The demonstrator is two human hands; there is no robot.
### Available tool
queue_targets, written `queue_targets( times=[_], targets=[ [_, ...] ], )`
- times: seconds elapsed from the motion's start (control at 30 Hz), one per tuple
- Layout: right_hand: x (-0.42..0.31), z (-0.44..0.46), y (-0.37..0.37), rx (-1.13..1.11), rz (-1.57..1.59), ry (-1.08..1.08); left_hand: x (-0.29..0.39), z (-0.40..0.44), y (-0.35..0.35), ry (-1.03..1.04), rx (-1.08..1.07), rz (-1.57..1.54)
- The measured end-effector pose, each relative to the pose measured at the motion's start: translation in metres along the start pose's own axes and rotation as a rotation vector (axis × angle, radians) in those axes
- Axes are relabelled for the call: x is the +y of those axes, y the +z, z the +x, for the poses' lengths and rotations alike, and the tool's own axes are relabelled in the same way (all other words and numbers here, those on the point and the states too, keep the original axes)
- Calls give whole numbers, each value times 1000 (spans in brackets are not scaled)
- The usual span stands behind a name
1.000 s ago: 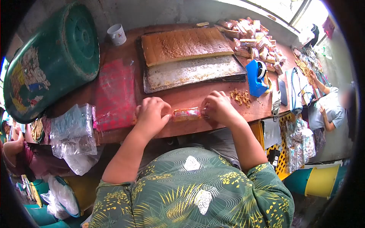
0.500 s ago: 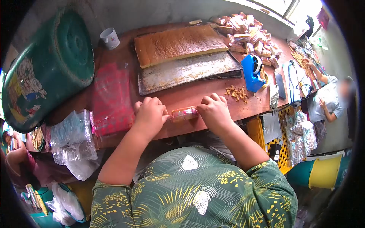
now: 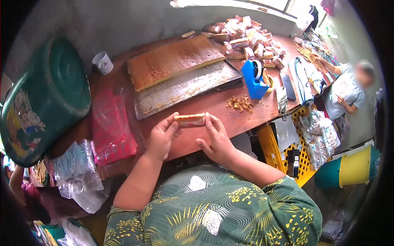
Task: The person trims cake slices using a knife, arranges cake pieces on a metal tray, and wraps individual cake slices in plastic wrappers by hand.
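Note:
A wrapped slice of cake point(image 3: 190, 120) is held up level over the table's front edge, its brown top showing above clear film. My left hand point(image 3: 162, 136) pinches its left end between thumb and fingers. At the other end, the fingers of my right hand point(image 3: 217, 138) press against the slice, with the thumb held apart below. Behind the hands, a large sheet of brown-topped cake point(image 3: 172, 61) lies partly across a metal tray point(image 3: 176, 90). Cake crumbs point(image 3: 240, 104) are scattered to the right of my hands.
Wrapped slices point(image 3: 250, 39) are heaped at the back. A blue tape dispenser point(image 3: 255, 82) stands right of the tray. Red plastic film point(image 3: 111, 127), a mug point(image 3: 102, 63) and a green tub point(image 3: 49, 98) are on the left. Another person point(image 3: 347, 90) works at the far right.
The slice has been lifted off the table edge and tilted so its side faces me. My right thumb has come away from it. The whole view has shifted.

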State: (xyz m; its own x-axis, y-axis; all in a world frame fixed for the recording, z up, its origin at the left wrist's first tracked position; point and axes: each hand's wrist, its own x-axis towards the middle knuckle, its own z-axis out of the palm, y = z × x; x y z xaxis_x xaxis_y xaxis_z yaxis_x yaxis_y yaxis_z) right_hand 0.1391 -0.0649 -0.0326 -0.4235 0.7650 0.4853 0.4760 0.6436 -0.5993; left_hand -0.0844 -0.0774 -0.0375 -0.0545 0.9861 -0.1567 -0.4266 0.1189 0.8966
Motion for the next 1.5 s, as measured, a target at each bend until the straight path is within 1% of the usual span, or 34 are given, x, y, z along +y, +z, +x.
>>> queue_targets(
  times=[0.03, 0.07, 0.1, 0.17, 0.2, 0.23, 0.3, 0.33, 0.43, 0.47, 0.5, 0.57, 0.6, 0.63, 0.67, 0.7, 0.73, 0.77, 0.8, 0.83, 0.87, 0.93, 1.03, 1.07, 1.17, 1.2, 1.27, 1.3, 1.33, 1.43, 1.47, 1.5],
  targets=[
    [2, 5, -6, 27, 80, -21, -4, -2, 6, -4, -61, -49],
    [4, 11, -13, 57, 158, -41, -10, -2, 10, 44, -102, 42],
    [6, 16, -21, 88, 233, -64, -23, 4, 6, 163, -127, 247],
    [9, 22, -31, 66, 64, -221, -48, 22, -6, 416, -171, 645],
    [15, 20, -31, 32, 11, -266, -30, 18, 1, 510, -170, 893],
    [19, 14, -28, -7, -37, -308, -25, 17, 4, 553, -177, 934],
    [20, 3, -27, -135, -29, -316, -18, 16, 6, 641, -184, 1018],
    [21, 2, -27, -200, -23, -321, -11, 13, 6, 525, -257, 923],
    [17, 6, -24, -273, 158, -151, 3, 8, 10, 679, -352, 1080],
    [22, 12, -25, -332, 292, -117, 3, 7, 11, 656, -348, 1109],
    [25, 18, -29, -411, 345, -57, 2, 5, 13, 650, -344, 1161],
    [30, 32, -47, -560, 445, 58, 3, 5, 18, 648, -335, 1266],
    [33, 44, -68, -612, 417, 131, 4, 6, 20, 634, -340, 1256],
    [60, 48, -73, -380, 245, -39, 5, 6, 20, 619, -342, 1247],
    [82, 58, -90, -174, 52, -125, 5, 4, 19, 598, -342, 1237],
    [83, 66, -113, 75, 171, 117, 5, 5, 19, 600, -337, 1231],
    [94, 73, -138, 251, 307, 376, 5, 5, 18, 602, -331, 1223],
    [139, 77, -156, 378, 122, 362, 4, 4, 18, 604, -327, 1214],
    [183, 76, -175, 323, 99, 421, 3, 4, 18, 612, -320, 1211],
    [209, 78, -189, 270, 75, 479, 2, 4, 17, 622, -315, 1207],
    [209, 85, -195, 128, -68, 641, 2, 4, 18, 634, -312, 1202],
    [216, 94, -192, -37, 130, 887, 3, 5, 18, 632, -321, 1209],
    [211, 101, -186, -12, -93, 745, 3, 3, 18, 606, -327, 1202],
    [216, 94, -172, 176, 121, 583, 4, 3, 17, 594, -330, 1200],
    [153, 74, -169, 346, -367, 196, 2, 3, 16, 599, -323, 1174],
    [141, 63, -166, 354, -335, 281, 3, 3, 16, 600, -320, 1182],
    [185, 37, -161, 349, -550, 249, 5, 3, 18, 602, -321, 1197],
    [182, 32, -160, 346, -659, 233, 4, 2, 18, 601, -324, 1193],
    [180, 26, -159, 345, -576, 377, 3, 3, 17, 600, -326, 1190],
    [156, 26, -144, 306, -424, 338, 3, 5, 18, 590, -327, 1171],
    [138, 25, -128, 296, -299, 336, 4, 4, 18, 581, -324, 1167],
    [116, 24, -111, 216, -76, 320, 5, 3, 19, 565, -324, 1164]
  ],
)
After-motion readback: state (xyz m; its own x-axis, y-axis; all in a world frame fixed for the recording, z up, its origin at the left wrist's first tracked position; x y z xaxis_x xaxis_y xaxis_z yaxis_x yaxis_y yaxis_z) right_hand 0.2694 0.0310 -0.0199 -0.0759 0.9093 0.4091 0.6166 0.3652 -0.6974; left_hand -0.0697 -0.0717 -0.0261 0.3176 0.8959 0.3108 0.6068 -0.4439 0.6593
